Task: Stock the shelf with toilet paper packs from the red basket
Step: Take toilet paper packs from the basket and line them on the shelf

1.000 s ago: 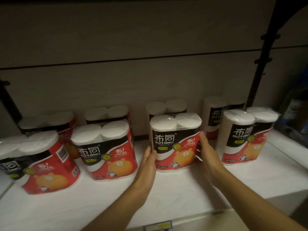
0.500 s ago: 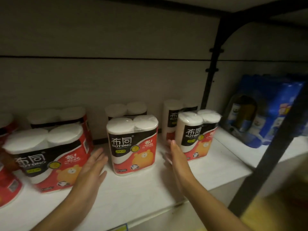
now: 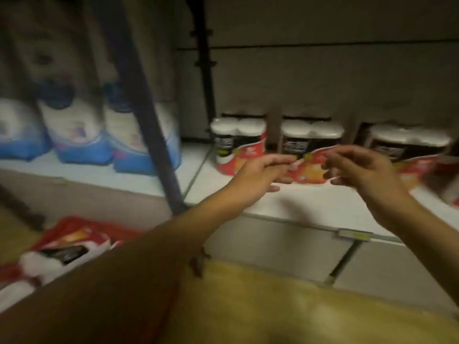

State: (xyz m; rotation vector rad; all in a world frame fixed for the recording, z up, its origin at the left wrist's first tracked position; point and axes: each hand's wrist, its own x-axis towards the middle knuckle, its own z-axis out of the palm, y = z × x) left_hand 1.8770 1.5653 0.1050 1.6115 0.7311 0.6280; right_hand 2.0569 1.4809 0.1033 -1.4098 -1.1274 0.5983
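Both your hands hang in the air over the near edge of the white shelf (image 3: pixel 310 207), holding nothing. Your left hand (image 3: pixel 258 175) has its fingers loosely stretched toward the right, relaxed and empty. Your right hand (image 3: pixel 360 170) faces it, fingers loosely curled, also empty; the two are near each other but apart. The picture is blurred, so finer finger detail cannot be told.

Behind your hands, three red, black and white plastic-wrapped toilet paper packs stand upright in a row along the far side of the shelf: the left pack (image 3: pixel 238 142), the middle pack (image 3: pixel 310 137) partly hidden by your fingers, and the right pack (image 3: pixel 409 145).

At the near left, the red plastic basket (image 3: pixel 74 224) sits low on the yellowish floor (image 3: pixel 298 306), partly covered by your left forearm. Inside it lies a toilet paper pack of the same kind (image 3: pixel 62 254), on its side.

A dark metal upright post (image 3: pixel 154 135) slants in front of the left shelf bay, where blue and white wrapped paper roll packs (image 3: pixel 79 130) stand. A small yellow price label (image 3: pixel 355 235) sits on the shelf's front edge.
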